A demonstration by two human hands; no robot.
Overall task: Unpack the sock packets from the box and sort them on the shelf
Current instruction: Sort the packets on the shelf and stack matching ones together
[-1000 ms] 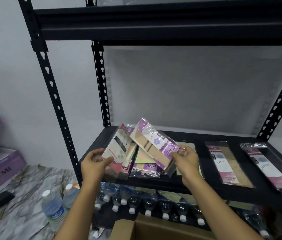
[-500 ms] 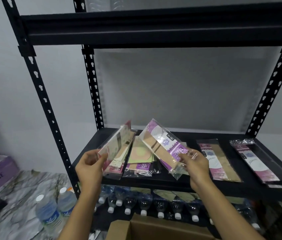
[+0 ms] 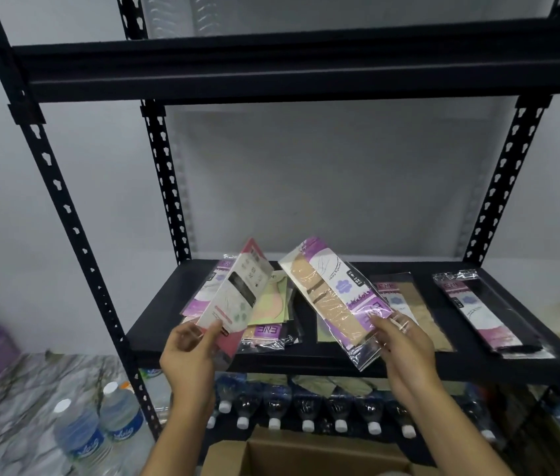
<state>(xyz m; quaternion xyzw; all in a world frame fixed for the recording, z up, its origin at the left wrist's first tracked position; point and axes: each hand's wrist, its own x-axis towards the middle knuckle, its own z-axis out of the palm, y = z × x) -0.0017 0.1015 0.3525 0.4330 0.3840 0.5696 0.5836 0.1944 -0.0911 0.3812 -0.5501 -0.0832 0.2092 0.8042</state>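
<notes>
Above the shelf (image 3: 340,359), hands hold glossy sock packets (image 3: 336,300).

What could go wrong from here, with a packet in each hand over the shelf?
1. The right hand pinches the beige packet only at its slippery clear end, so it may slide out and drop toward the open box.
2. The loose pile under the left hand already overlaps untidily; adding the pink-edged packet there could mix types or push packets off the shelf's front edge.
</notes>
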